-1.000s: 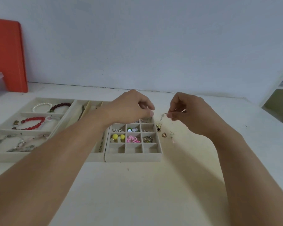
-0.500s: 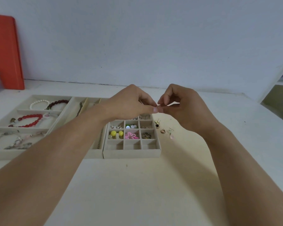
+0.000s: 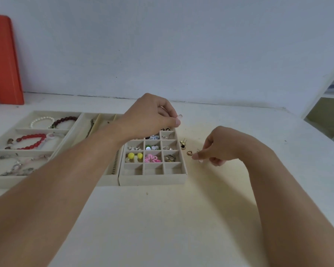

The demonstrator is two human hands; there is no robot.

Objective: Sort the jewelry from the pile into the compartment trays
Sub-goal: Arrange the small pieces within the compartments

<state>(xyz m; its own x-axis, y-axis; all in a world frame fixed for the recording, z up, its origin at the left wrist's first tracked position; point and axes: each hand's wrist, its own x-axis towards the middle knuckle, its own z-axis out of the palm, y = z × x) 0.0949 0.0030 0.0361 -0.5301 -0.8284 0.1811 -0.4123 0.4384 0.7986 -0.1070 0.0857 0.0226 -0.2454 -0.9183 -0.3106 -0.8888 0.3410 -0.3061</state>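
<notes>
The left hand (image 3: 150, 116) hangs over the far right corner of the small grid tray (image 3: 152, 179), thumb and forefinger pressed together as if pinching something too small to make out; the right hand (image 3: 218, 147) is down on the table (image 3: 162, 228) just right of that tray, its fingertips (image 3: 196, 156) pinched at a tiny piece among the few loose earrings (image 3: 189, 152) left there; whether it truly holds one I cannot tell. The grid tray holds yellow beads (image 3: 131, 155), a pink flower (image 3: 151, 158) and a ring (image 3: 170, 158) in separate cells; the nearest row is bare. To the left, the wide tray (image 3: 0, 182) keeps a pearl bracelet (image 3: 41, 120) and a red bracelet (image 3: 31, 141); an orange board (image 3: 2, 60) leans on the wall.
</notes>
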